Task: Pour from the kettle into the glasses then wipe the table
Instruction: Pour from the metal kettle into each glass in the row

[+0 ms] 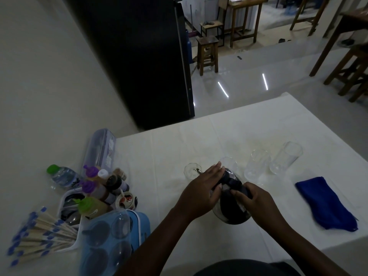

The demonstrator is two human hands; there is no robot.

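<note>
A dark metal kettle [231, 213] is tilted, its spout over the leftmost glass [191, 172]. My right hand [253, 200] grips its black handle. My left hand [201, 191] lies flat on the kettle's lid and side. Behind the kettle stands a second glass [231, 163], partly hidden by it. Two more clear glasses [256, 166] [286, 160] stand to the right in a row. A folded blue cloth [326, 204] lies on the white table [249, 124] at the right.
At the left are a water bottle [61, 176], sauce bottles [95, 188], a tall clear container [99, 152], a blue tray with glasses [111, 236] and wrapped sticks [39, 234]. A dark fridge [139, 56] and wooden stools [207, 54] stand beyond the table.
</note>
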